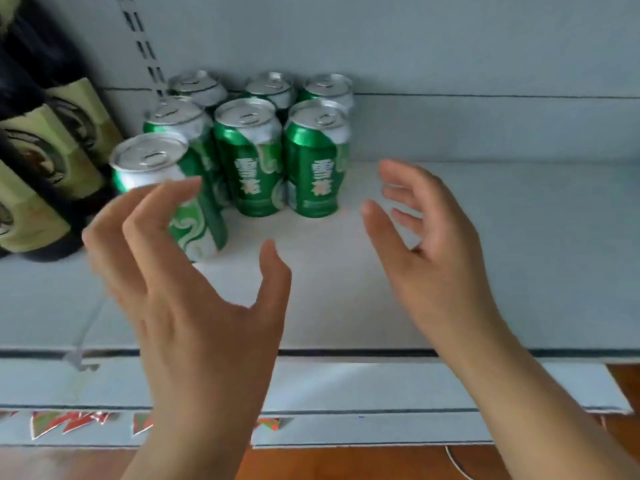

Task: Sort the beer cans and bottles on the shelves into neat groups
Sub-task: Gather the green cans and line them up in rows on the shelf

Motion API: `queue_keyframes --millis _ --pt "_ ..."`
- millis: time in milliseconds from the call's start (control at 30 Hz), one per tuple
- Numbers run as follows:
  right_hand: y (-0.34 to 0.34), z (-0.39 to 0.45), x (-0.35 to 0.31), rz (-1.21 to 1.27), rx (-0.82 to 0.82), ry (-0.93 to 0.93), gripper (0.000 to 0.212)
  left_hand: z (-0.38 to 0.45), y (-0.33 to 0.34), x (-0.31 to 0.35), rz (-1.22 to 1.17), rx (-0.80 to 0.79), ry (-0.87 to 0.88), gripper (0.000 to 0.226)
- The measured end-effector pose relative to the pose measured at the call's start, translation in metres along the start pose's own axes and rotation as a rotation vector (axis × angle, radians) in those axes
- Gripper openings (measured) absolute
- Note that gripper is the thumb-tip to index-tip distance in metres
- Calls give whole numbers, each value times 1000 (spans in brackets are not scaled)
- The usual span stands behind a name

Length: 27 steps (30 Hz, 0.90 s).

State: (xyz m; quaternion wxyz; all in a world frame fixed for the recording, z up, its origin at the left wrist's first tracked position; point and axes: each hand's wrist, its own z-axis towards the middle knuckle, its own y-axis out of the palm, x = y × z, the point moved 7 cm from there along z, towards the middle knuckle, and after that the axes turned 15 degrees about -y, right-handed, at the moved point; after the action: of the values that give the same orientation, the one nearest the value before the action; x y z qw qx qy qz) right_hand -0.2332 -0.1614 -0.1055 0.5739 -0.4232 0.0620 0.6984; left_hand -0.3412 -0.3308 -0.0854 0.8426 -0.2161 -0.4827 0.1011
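Seven green beer cans [313,161] are seen on a pale shelf [346,306], grouped at about 11 o'clock from its centre. Six stand upright in two rows of three near the back wall [450,46]; the seventh, the front can [166,188], stands just ahead at 9 o'clock, apparently tilted. Dark bottles [45,168] with tan labels are ranged at the far left. The left hand [187,306] is held before the front can, fingers spread, grip released; contact cannot be told. The right hand [433,244] is raised at 3 o'clock of the cans, loosely curled, holding nothing.
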Motion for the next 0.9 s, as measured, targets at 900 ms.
queue_keyframes --millis 900 --pt "-448 -70 199 -452 395 319 70 -171 367 260 -189 -729 -147 55"
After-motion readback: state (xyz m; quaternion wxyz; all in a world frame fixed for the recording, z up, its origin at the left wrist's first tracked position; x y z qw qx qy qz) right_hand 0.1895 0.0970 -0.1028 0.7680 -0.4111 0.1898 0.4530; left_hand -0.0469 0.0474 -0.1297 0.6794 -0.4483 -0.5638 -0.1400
